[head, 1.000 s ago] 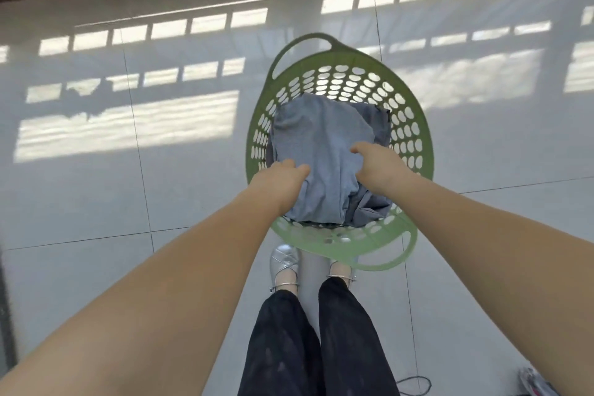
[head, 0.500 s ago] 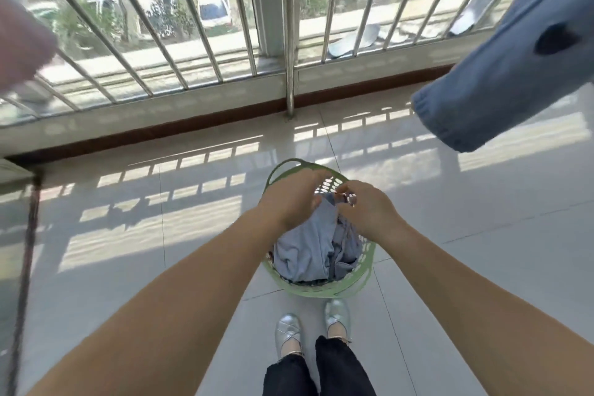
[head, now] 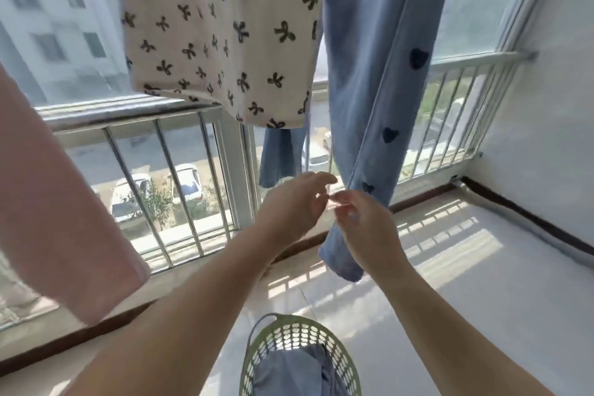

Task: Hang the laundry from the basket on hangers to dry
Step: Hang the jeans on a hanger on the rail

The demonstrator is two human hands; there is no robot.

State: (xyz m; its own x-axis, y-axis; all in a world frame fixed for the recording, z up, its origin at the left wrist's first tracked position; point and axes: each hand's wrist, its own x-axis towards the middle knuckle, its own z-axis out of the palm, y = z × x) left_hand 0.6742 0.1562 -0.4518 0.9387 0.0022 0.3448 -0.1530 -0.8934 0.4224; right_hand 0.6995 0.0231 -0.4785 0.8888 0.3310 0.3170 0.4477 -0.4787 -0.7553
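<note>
Reaching up at mid-frame: left hand (head: 294, 202) with fingers spread and loose, gripping nothing; right hand (head: 363, 222) with fingertips drawn together, whether pinching anything impossible to tell, just in front of blue heart-print trousers (head: 379, 74) hanging at upper right. Sitting at bottom centre on the tiled floor (head: 466, 299): green laundry basket (head: 257, 360) holding blue-grey cloth (head: 289, 373). Hanging at top centre: bow-print garment (head: 218, 29); at left, pink fabric (head: 54, 202).

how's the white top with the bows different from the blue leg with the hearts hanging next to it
The white top is cream with many small dark bows; the blue leg is light blue with only a few dark hearts. The white top spreads wide and ends above the railing top, while the blue leg is narrow and reaches lower, to the right hand. Both hang from above the frame.
</note>
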